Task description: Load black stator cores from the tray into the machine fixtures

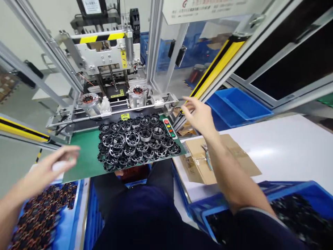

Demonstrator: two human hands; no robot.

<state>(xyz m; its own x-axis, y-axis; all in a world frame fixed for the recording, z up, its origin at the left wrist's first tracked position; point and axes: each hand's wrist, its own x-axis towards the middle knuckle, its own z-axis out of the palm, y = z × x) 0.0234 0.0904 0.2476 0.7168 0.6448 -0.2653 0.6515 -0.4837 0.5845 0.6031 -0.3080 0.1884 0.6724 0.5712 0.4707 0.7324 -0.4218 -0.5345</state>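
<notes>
My left hand [50, 166] hovers with fingers apart and nothing in it, over the left edge of a green mat [83, 152] and above a blue bin of copper-wound stators [39, 215]. My right hand [199, 114] is raised, fingers spread and holding nothing, right of the machine's button panel [169, 127]. Several black ring-shaped stator cores [137, 140] are heaped on the mat between the hands. Two wound stators sit on the machine's fixtures, one at the left [87, 100] and one at the right [137, 92].
A winding machine [104, 52] with an aluminium frame and yellow light-curtain bars [215, 67] stands behind the mat. A flattened cardboard box [221, 159] lies on the white table at right. Blue bins sit at far right [239, 104] and near right [286, 208].
</notes>
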